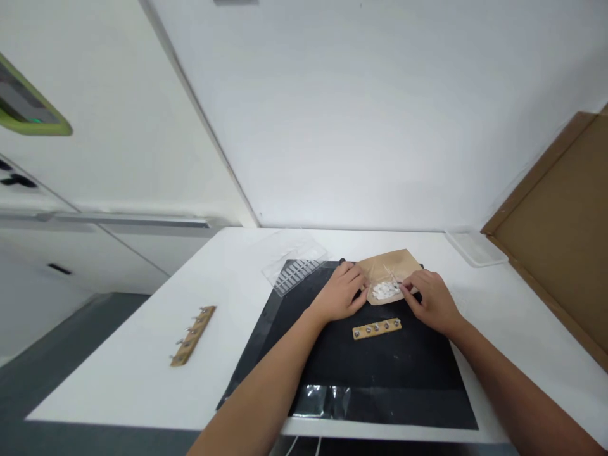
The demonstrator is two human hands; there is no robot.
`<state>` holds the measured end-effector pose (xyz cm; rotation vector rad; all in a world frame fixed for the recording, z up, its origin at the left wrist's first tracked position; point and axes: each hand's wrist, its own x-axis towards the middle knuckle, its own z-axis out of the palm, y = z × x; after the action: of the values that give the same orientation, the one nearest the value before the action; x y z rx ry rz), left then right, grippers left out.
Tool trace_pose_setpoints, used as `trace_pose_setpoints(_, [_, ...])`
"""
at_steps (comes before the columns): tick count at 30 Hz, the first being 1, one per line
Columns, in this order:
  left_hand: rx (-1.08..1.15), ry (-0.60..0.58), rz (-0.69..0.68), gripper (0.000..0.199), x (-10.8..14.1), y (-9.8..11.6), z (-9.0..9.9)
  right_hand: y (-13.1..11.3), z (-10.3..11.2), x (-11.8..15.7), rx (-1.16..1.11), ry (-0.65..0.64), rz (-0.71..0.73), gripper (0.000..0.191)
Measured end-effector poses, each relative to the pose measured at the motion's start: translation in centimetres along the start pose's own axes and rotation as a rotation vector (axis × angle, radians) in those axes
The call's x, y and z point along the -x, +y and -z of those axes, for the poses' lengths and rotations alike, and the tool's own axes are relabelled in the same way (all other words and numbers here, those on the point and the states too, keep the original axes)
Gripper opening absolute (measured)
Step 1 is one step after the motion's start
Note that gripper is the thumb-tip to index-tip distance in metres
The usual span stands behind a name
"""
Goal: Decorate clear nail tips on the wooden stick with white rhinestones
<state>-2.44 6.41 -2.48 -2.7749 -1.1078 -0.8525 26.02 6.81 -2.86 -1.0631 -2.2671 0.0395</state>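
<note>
A brown paper bag with a clear window lies at the back of the black mat, small white pieces showing in it. My left hand is closed on the bag's left edge. On the right side, my right hand pinches the bag's edge near the white pieces, thumb and fingers together. Just in front of the bag is a small wooden strip with several round metal pieces along it.
Another wooden strip with metal pegs lies on the white table at the left. A clear plastic sheet with grey tips overlaps the mat's back left corner. A clear tray and a cardboard box stand at the right.
</note>
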Motion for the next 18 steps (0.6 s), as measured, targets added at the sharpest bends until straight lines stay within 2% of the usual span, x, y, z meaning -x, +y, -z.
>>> trace_pose_setpoints(5, [0.06,-0.008,-0.001,0.013,0.0,-0.2,-0.5,-1.7,0.3,0.1,-0.063,-0.125,0.109,0.017])
trace_pose_setpoints(13, [0.102,0.018,0.012,0.011,-0.1,1.0,-0.3,-4.0,0.4,0.6,-0.114,-0.17,0.183,0.005])
trace_pose_setpoints(18, [0.116,0.023,0.013,0.01,-0.3,1.1,-0.5,-4.2,0.8,0.7,-0.117,-0.213,0.242,0.01])
